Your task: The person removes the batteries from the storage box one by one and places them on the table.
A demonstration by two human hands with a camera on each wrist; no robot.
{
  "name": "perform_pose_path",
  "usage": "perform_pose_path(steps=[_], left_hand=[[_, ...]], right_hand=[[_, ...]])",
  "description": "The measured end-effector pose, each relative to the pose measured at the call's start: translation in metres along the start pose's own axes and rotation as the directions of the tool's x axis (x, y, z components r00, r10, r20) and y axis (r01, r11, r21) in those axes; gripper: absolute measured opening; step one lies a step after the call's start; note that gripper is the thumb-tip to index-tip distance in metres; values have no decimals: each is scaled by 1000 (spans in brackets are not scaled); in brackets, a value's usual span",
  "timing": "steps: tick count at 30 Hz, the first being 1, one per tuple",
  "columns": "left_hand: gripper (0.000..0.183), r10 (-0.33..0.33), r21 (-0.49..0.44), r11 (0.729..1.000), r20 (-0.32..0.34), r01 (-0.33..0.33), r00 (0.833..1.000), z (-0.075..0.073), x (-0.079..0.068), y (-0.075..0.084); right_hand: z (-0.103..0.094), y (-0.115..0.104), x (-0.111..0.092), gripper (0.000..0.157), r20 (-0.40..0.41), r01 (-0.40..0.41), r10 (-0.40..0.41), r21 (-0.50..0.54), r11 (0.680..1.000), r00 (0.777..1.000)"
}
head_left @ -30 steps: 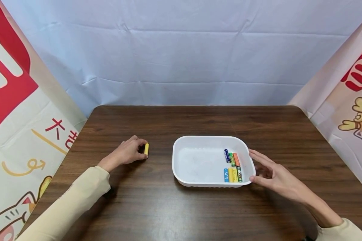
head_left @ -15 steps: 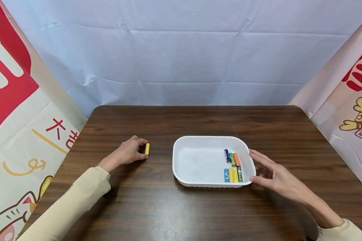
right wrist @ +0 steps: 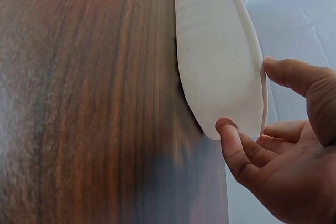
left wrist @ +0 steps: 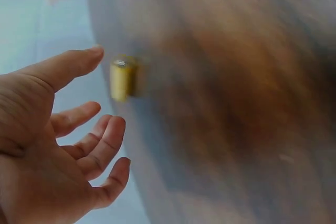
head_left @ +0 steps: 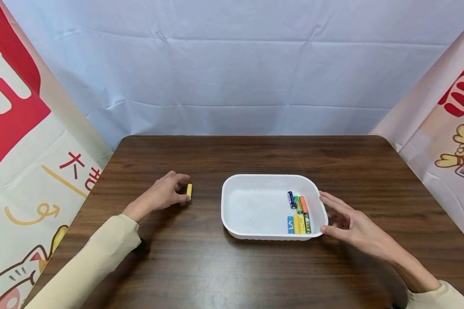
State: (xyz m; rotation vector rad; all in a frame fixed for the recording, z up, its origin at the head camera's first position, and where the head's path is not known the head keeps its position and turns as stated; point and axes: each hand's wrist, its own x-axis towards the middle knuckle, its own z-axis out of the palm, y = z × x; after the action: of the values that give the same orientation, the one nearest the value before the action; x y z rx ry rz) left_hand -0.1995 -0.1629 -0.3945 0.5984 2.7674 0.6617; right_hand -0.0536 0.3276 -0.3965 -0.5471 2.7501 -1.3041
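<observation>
A yellow battery (head_left: 189, 189) is on the table left of the tray, right at my left hand (head_left: 164, 191). In the left wrist view the thumb and loosely bent fingers are spread, and a gap separates them from the battery (left wrist: 122, 80). The white plastic tray (head_left: 251, 236) holds several batteries at its right end: a dark blue one (head_left: 291, 200), a green one (head_left: 298, 205) and an orange one (head_left: 303, 204) behind, a blue one (head_left: 290, 225) and others in front. My right hand (head_left: 352, 227) holds the tray's right end, thumb and fingertips against its wall (right wrist: 220, 66).
The brown wood-grain table (head_left: 232, 274) carries the tray near its middle. A pale cloth (head_left: 232, 77) hangs behind the far edge, and printed sheets stand at the left (head_left: 15, 141) and right (head_left: 452, 141).
My left fingers, which pinched the yellow battery by its ends, have spread apart and drawn slightly left off it. The battery shifted a little right. My right hand and the tray stayed put.
</observation>
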Motion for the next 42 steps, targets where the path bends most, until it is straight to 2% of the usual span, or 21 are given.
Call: perform_pose_path(steps=[4,9,12,17,22,29,36,42], left_hand=[[65,50,-36,998,-67,-53,996,-10,-1,16],[59,124,-89,986,-156,-139,980,-16,-1,49],[55,173,-90,977,-193,-193,966,-13,-1,71],[49,217,-110,964,-193,-241,957,1,-2,108],[49,251,-110,958,-130,-266,959,18,1,141],[45,321,-22,947,-36,-321,947,53,12,176],[46,281,33,958,73,-284,957,81,23,200],[48,289,55,952,145,-300,946,97,33,211]], right_hand=[[-1,-1,1,77,6,-1,1,2,1000,1000],[-2,-1,1,76,6,-5,5,0,1000,1000],[-3,-2,2,76,7,-7,7,-3,1000,1000],[-5,-3,3,78,9,-34,34,-29,999,999],[-6,-4,4,78,10,-46,46,-42,998,999],[-4,-3,2,77,14,-42,42,-15,999,999],[-3,-1,2,76,10,-24,24,-3,1000,1000],[-4,-2,3,75,8,-11,11,-15,1000,1000]])
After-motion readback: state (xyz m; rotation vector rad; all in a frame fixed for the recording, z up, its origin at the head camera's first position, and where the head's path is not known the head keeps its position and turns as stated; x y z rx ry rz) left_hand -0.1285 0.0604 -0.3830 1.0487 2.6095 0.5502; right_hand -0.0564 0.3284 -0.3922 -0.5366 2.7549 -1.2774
